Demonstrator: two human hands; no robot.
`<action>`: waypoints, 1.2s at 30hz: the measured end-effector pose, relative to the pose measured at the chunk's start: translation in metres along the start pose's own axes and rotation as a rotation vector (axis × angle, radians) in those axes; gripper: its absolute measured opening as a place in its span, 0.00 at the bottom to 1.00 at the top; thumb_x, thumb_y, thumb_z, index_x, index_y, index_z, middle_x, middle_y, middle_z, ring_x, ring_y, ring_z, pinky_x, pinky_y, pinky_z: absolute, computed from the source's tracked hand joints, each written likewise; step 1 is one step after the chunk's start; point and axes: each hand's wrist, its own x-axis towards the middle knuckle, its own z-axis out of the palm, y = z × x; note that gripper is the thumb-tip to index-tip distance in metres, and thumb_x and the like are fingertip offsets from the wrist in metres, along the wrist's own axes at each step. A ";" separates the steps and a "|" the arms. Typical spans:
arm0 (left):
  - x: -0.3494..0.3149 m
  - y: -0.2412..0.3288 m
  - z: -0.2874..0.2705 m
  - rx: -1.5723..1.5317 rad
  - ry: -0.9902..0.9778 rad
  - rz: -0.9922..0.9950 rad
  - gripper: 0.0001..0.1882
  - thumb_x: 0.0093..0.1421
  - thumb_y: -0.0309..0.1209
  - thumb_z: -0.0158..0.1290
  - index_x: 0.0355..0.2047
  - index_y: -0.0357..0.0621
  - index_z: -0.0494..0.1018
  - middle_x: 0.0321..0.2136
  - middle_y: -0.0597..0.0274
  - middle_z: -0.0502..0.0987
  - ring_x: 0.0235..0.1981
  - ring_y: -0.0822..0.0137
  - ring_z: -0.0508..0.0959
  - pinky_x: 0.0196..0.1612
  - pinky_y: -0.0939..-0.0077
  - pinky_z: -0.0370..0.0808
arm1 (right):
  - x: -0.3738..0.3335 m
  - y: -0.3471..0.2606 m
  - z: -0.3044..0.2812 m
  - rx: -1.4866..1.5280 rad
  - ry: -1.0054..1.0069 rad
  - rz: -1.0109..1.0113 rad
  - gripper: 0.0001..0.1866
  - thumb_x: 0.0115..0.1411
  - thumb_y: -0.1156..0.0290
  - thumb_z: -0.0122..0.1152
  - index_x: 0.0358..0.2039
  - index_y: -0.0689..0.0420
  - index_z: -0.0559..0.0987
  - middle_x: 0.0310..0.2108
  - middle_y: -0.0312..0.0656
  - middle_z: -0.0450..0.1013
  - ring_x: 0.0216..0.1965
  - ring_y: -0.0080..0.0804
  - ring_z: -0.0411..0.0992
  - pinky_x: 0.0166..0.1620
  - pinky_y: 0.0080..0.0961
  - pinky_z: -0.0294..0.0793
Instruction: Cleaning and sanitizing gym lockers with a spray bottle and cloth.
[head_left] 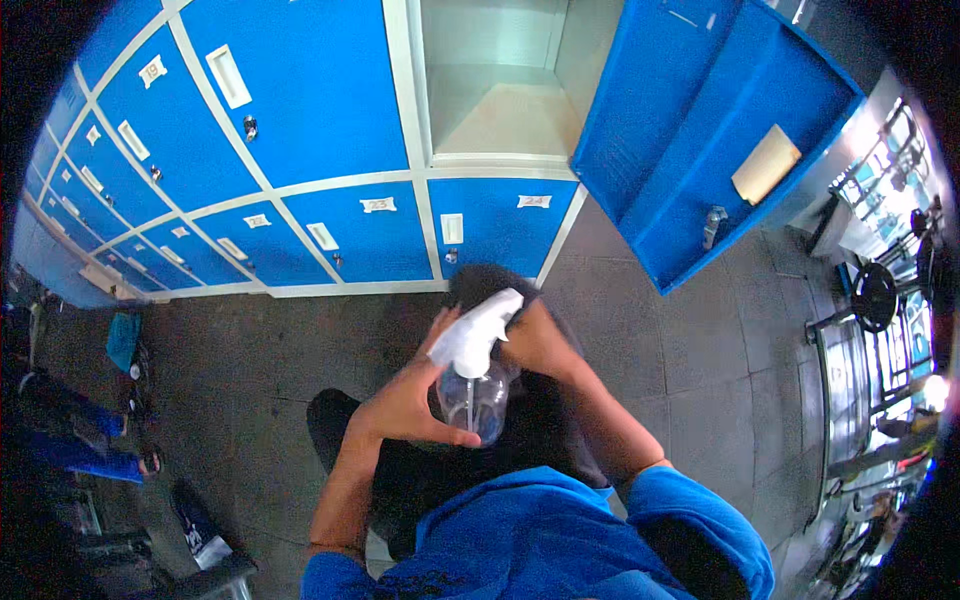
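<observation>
A clear spray bottle [486, 400] with a white trigger head stands upright in front of my body. Its tube shows through the see-through wall. My left hand [405, 400] is closed around the bottle's left side, thumb across its lower front. Just beyond the spray head, my right hand [538, 342] grips what looks like a dark grey cloth [490, 284], blurred by motion. The white head hides part of my right fingers. Ahead is a blue locker door [500, 222], shut, below an open locker compartment [500, 110].
The opened blue locker door [690, 130] juts out at the right, with a tan card and a lock on its inner side. More blue lockers [300, 90] run leftward. Grey floor tiles [700, 400] lie around me. Another person's blue-clothed legs [90, 455] show at far left.
</observation>
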 end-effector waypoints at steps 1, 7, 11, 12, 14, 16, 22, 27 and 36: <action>0.001 -0.002 0.002 -0.053 -0.089 -0.049 0.66 0.35 0.51 0.76 0.69 0.37 0.53 0.71 0.34 0.40 0.73 0.42 0.45 0.71 0.56 0.51 | -0.003 0.010 0.005 0.081 -0.079 0.112 0.17 0.54 0.71 0.64 0.45 0.61 0.79 0.44 0.48 0.79 0.46 0.41 0.77 0.51 0.37 0.74; 0.015 -0.007 0.014 -0.049 0.190 -0.161 0.55 0.40 0.47 0.75 0.65 0.40 0.61 0.63 0.43 0.63 0.65 0.48 0.64 0.65 0.58 0.62 | 0.014 0.053 -0.025 -0.520 -0.742 0.117 0.14 0.64 0.68 0.51 0.44 0.65 0.77 0.44 0.55 0.77 0.47 0.50 0.76 0.49 0.44 0.73; 0.028 0.001 0.000 -0.006 0.314 -0.130 0.47 0.40 0.43 0.74 0.59 0.39 0.67 0.58 0.47 0.69 0.59 0.52 0.71 0.60 0.61 0.68 | 0.011 0.007 -0.065 -0.430 -0.597 0.136 0.16 0.65 0.66 0.55 0.47 0.63 0.77 0.45 0.54 0.78 0.48 0.49 0.77 0.50 0.43 0.75; 0.034 0.010 -0.008 0.026 0.370 -0.135 0.45 0.40 0.42 0.74 0.57 0.39 0.69 0.57 0.47 0.69 0.58 0.52 0.72 0.59 0.62 0.69 | 0.010 -0.002 -0.076 -0.283 -0.505 0.145 0.23 0.64 0.60 0.58 0.54 0.62 0.72 0.52 0.55 0.73 0.54 0.52 0.72 0.55 0.44 0.71; 0.058 0.037 -0.017 0.083 0.410 -0.124 0.43 0.39 0.40 0.73 0.55 0.40 0.70 0.57 0.43 0.69 0.57 0.48 0.73 0.59 0.59 0.70 | 0.013 -0.017 -0.086 -0.141 -0.408 0.153 0.32 0.64 0.54 0.61 0.62 0.60 0.68 0.59 0.56 0.69 0.60 0.55 0.68 0.60 0.46 0.68; 0.077 0.056 -0.021 0.320 0.450 -0.133 0.43 0.38 0.40 0.73 0.55 0.38 0.70 0.57 0.38 0.69 0.58 0.43 0.72 0.60 0.56 0.70 | 0.023 -0.030 -0.066 -0.250 -0.063 -0.202 0.49 0.55 0.55 0.72 0.68 0.62 0.54 0.60 0.56 0.67 0.61 0.49 0.67 0.62 0.41 0.66; 0.129 0.119 -0.060 0.525 0.388 -0.144 0.46 0.40 0.49 0.71 0.54 0.32 0.70 0.56 0.34 0.69 0.57 0.42 0.72 0.59 0.58 0.71 | 0.085 -0.035 -0.061 0.267 0.186 -0.090 0.37 0.57 0.75 0.67 0.65 0.62 0.61 0.61 0.46 0.66 0.62 0.35 0.65 0.61 0.34 0.68; 0.153 0.095 -0.067 0.503 0.441 -0.046 0.45 0.39 0.51 0.74 0.53 0.37 0.72 0.57 0.35 0.69 0.56 0.42 0.74 0.60 0.58 0.71 | 0.112 -0.037 -0.101 0.438 0.421 -0.105 0.29 0.55 0.80 0.54 0.60 0.62 0.67 0.53 0.45 0.72 0.46 0.34 0.77 0.50 0.29 0.75; 0.160 0.021 -0.058 0.199 0.110 0.089 0.15 0.51 0.37 0.68 0.29 0.43 0.74 0.29 0.52 0.77 0.34 0.51 0.79 0.40 0.59 0.75 | 0.151 -0.008 -0.147 0.158 0.426 -0.258 0.27 0.57 0.76 0.55 0.58 0.67 0.69 0.49 0.46 0.74 0.39 0.31 0.78 0.48 0.30 0.75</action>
